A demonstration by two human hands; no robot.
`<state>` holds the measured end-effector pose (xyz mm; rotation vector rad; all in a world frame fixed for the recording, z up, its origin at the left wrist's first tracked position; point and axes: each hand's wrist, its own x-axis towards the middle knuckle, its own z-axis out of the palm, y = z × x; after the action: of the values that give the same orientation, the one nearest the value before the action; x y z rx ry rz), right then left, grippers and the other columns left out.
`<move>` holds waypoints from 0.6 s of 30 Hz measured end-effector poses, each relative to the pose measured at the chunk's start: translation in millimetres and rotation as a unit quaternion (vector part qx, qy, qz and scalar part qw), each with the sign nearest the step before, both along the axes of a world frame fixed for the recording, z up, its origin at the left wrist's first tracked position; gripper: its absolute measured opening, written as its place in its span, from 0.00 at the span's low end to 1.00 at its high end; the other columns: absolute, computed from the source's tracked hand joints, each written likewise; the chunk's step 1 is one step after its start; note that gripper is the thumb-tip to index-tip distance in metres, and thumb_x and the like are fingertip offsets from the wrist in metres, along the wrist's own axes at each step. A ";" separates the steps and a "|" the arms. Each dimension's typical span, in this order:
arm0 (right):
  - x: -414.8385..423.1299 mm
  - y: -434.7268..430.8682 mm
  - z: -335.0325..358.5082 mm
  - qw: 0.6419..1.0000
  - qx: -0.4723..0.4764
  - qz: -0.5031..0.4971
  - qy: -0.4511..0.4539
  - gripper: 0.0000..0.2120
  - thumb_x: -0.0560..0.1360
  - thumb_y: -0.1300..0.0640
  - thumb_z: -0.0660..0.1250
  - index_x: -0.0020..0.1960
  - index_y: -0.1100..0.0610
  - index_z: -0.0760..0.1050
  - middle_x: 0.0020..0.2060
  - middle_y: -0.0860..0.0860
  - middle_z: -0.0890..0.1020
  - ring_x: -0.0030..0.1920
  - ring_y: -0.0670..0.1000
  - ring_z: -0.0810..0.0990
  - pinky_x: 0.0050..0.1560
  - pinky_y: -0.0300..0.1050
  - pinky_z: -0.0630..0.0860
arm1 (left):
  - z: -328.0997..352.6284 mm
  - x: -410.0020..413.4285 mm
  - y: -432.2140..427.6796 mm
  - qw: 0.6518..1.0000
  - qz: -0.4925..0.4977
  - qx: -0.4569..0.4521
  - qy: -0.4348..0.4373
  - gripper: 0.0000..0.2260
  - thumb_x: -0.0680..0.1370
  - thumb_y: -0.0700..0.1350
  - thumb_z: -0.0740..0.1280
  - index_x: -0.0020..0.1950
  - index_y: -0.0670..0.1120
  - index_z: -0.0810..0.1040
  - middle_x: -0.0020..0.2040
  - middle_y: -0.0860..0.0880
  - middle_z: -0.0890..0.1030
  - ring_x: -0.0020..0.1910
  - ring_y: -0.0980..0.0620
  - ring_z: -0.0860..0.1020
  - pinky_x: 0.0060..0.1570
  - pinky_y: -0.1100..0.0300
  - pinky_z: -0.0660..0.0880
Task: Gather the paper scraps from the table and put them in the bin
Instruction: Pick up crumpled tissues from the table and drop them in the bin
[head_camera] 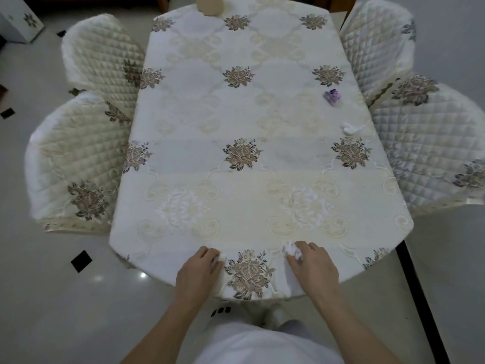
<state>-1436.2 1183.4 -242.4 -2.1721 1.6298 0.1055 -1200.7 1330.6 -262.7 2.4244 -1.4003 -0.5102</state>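
My left hand (198,269) rests at the near edge of the table (236,114), its fingers curled on a small white paper scrap (219,258) that shows at the fingertips. My right hand (313,264) lies a little to the right, closed on a crumpled white paper scrap (292,250) that sticks out past the fingers. Another white paper scrap (350,127) lies near the table's right edge. A purple and white wrapper scrap (332,96) lies farther back on the right. No bin is in view.
The table wears a cream cloth with floral motifs. Quilted chairs stand at the left (78,158) and right (430,143). A beige cylinder (210,5) stands at the far edge. Pale tiled floor surrounds the table.
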 end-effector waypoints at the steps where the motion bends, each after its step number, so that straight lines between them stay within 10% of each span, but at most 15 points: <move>1: -0.2 0.0 -0.9 1.000 0.002 -0.005 -0.004 0.16 0.76 0.44 0.68 0.60 0.49 0.76 0.49 0.49 0.81 0.52 0.54 0.76 0.41 0.49 0.76 | -0.6 -0.5 -1.5 1.000 -0.006 0.001 -0.004 0.05 0.75 0.49 0.73 0.45 0.52 0.78 0.42 0.56 0.76 0.33 0.53 0.75 0.25 0.58 0.71; 18: 12.2 -61.7 93.4 0.965 -0.072 -0.099 -0.231 0.11 0.76 0.45 0.67 0.53 0.50 0.79 0.33 0.41 0.75 0.37 0.49 0.77 0.35 0.44 0.69 | 104.9 -10.3 -109.4 0.981 0.027 -0.142 0.126 0.08 0.80 0.54 0.65 0.44 0.53 0.77 0.37 0.58 0.78 0.30 0.56 0.75 0.32 0.60 0.71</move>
<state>-1424.0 1121.7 -149.1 -1.9251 1.5987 -0.5532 -1210.9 1221.2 -157.8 2.0831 -1.2079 -0.5415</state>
